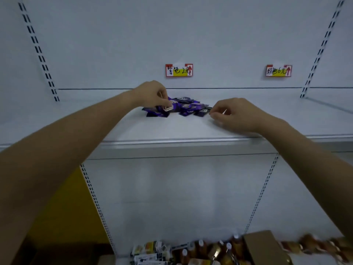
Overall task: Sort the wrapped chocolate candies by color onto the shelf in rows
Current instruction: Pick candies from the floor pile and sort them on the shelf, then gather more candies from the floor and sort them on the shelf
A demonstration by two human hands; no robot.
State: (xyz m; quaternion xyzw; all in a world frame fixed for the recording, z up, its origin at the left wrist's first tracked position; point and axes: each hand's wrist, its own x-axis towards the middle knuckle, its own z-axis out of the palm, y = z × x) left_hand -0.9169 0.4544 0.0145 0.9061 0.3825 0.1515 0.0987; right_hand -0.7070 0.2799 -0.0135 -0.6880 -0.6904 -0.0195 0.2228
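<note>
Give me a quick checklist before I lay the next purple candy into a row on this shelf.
1. Left hand pinches a purple candy: ok.
2. Right hand holds a candy: cannot tell; its fingers are curled at the pile's right edge.
3. Pile lies below the left tag, marked purple: ok.
4. Candies set in rows: not ok, a loose heap.
5. Only purple wrappers visible in the pile: ok.
6. Bare shelf in front for a row: ok.

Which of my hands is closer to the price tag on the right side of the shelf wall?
Right. The right hand is below and left of that price tag; the left hand is much further left, pinching one of the candies.
</note>
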